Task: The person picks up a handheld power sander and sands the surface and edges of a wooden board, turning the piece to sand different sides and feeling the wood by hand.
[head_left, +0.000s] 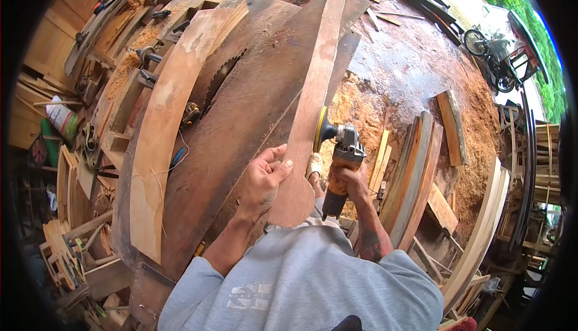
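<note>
A long, thin wooden piece (307, 114) with a rounded near end stretches away from my body across the dark workbench boards. My left hand (265, 180) pinches its left edge near the rounded end, thumb on top. In my right hand (351, 180) is an angle grinder (349, 150), its body pointing down toward me. The grinder's yellow-rimmed sanding disc (322, 129) stands on edge against the right side of the wooden piece. I cannot tell whether the disc is spinning.
A wide pale plank (171, 114) lies on the left of the dark boards (241, 108). Several stacked planks (412, 174) stand at my right, above sawdust (475, 195). A motorcycle (497, 57) is at the far right. A yellow-black tool (191, 113) rests beside the pale plank.
</note>
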The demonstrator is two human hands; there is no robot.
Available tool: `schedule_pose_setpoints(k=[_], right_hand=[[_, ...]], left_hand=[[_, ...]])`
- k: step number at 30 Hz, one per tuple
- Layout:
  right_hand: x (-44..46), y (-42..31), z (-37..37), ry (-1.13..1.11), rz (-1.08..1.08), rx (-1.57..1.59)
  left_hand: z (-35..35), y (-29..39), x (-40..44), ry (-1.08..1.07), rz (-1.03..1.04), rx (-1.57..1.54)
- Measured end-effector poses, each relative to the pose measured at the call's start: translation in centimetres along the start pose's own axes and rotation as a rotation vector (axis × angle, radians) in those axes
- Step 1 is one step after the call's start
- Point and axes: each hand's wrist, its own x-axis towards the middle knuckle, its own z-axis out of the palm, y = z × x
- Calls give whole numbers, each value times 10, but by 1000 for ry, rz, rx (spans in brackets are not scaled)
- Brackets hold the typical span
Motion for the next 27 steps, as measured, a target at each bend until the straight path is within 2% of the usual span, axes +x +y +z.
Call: schedule_pose_setpoints(k=[3,16,19,20,22,26,27], right_hand=[[4,-9,1,-18,60,27],[48,-3,-19,-32,23,-22],[47,-11,-13,-63,24,30],[45,-9,-13,9,23,64],[36,-14,-12,79,-5,90],[15,-12,-20,83,55,90],[5,-17,-15,121,12,59]], left_hand=[[2,4,-3,-6,-14,-20],[3,15,-16,-12,11,-55],[13,48,-15,-40,47,-131],[16,61,-11,-23,71,-151],[20,90,-3,-151,156,-224],[27,146,-2,-235,217,-230],[28,153,-2,-257,226,-253]])
